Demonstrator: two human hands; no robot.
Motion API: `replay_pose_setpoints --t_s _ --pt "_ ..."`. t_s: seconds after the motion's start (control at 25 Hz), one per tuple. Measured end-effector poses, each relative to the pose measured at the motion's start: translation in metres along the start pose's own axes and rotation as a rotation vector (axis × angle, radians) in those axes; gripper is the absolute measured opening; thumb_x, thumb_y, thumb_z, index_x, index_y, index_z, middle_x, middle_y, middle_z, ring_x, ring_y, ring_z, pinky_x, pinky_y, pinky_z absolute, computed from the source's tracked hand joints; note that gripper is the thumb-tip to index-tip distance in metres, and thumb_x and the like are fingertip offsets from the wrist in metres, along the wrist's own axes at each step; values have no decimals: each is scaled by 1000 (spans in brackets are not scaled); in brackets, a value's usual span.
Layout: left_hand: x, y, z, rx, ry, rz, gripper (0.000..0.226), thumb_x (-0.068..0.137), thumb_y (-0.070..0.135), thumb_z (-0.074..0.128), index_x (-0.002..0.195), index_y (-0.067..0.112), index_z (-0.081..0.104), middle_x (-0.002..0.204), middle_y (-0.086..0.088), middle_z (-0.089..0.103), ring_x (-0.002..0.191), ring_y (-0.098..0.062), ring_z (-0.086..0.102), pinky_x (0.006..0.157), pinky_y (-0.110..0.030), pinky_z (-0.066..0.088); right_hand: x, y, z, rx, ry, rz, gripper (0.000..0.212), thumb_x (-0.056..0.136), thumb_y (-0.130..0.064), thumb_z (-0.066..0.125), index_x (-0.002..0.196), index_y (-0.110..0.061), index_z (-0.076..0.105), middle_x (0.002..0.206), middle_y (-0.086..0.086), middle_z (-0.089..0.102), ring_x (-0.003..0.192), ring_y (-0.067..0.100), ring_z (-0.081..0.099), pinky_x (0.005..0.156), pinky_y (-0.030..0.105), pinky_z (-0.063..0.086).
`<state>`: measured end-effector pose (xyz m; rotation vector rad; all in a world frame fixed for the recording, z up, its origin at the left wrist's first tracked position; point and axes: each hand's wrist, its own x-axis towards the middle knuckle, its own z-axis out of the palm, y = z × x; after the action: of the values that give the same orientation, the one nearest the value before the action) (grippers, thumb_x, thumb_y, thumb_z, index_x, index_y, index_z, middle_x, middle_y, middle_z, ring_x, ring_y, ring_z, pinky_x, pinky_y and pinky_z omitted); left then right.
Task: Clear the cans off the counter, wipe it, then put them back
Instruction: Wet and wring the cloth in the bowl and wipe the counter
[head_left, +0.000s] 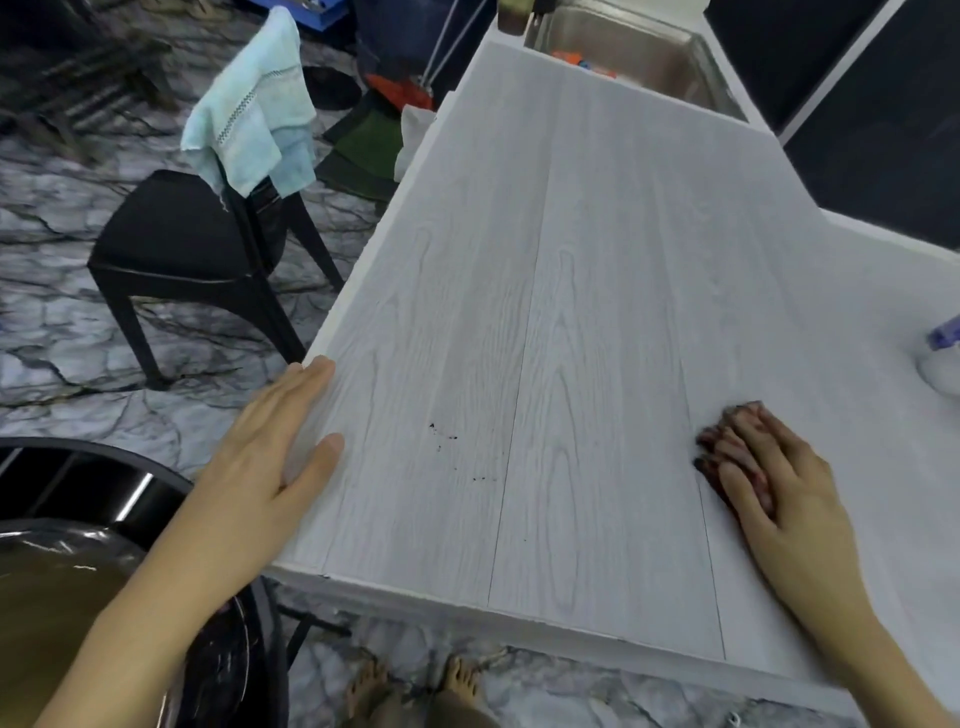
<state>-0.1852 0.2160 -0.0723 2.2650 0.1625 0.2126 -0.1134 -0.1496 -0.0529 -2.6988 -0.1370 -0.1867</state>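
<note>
The white wood-grain counter (571, 270) fills the middle of the view, and no cans show on it. My right hand (779, 483) presses flat on a dark reddish cloth (714, 457) at the counter's right side; only the cloth's edge shows past my fingers. My left hand (270, 457) lies flat with fingers together on the counter's left edge and holds nothing. A few small dark specks (444, 436) mark the counter between my hands.
A steel sink (639, 57) sits at the counter's far end. A white bottle with a purple label (943, 353) is at the right edge. A black chair (192, 260) with a light blue towel (254, 109) stands left. A round dark basin (78, 571) is at lower left.
</note>
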Motion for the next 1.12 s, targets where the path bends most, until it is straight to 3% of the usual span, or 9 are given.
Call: replay_pose_setpoints --t_s 0.12,0.24,0.32,0.44,0.56,0.72,0.92,1.04,1.12 --pt "2 -2 2 39 -11 27 65 79 43 36 141 25 27 143 19 20 130 12 10 95 10 -2 -12 -65 35 78 -29 -105 50 93 -42 37 138 -20 40 149 -1 34 132 9 31 111 26 22" --pt "3 -5 4 49 -12 54 67 80 44 34 143 21 25 144 17 19 127 16 8 95 10 -3 -20 -125 64 162 -148 -216 60 88 -56 25 142 -34 9 152 -6 24 136 5 22 116 26 18" --pt "1 -6 4 15 2 48 66 81 46 33 142 23 26 143 18 21 127 17 10 94 10 -1 -27 -153 80 175 -203 -281 67 86 -60 22 142 -32 -3 154 -5 21 138 6 18 118 27 16" --pt "2 -4 2 -129 69 -9 58 83 46 32 139 32 30 141 20 26 127 14 18 97 8 9 -28 -180 92 169 -232 -402 76 86 -61 28 147 -20 7 155 0 20 141 10 17 119 29 15" --pt "-4 0 1 -199 191 -1 50 88 39 33 137 27 37 144 10 36 133 1 29 107 -13 21 -32 -200 103 180 -282 -540 75 87 -54 36 146 -13 17 154 6 24 141 16 21 119 30 15" --pt "-33 1 -4 -237 358 -77 45 93 42 35 136 32 37 146 3 40 135 -7 33 111 -27 28 -39 -224 112 236 -343 -675 63 89 -39 41 142 -9 29 150 11 33 139 20 28 118 34 21" --pt "-111 -16 -31 -137 580 -217 49 87 49 33 134 39 39 143 10 42 131 3 34 106 -9 25 -51 -242 117 239 -404 -851 59 83 -13 63 137 -10 40 139 9 46 128 23 38 109 29 25" --pt "-165 -33 -46 -157 707 -354 50 84 51 35 132 40 42 141 10 46 130 -4 40 110 -30 31 -54 -255 119 218 -410 -936 55 77 -13 69 129 -13 50 123 5 57 114 21 45 98 26 31" --pt "-190 -45 -53 -174 736 -414 51 83 50 36 132 39 43 141 9 46 130 -4 39 110 -33 30 -64 -271 131 241 -437 -1008 53 73 -14 72 124 -13 55 114 6 62 107 25 51 96 34 39"
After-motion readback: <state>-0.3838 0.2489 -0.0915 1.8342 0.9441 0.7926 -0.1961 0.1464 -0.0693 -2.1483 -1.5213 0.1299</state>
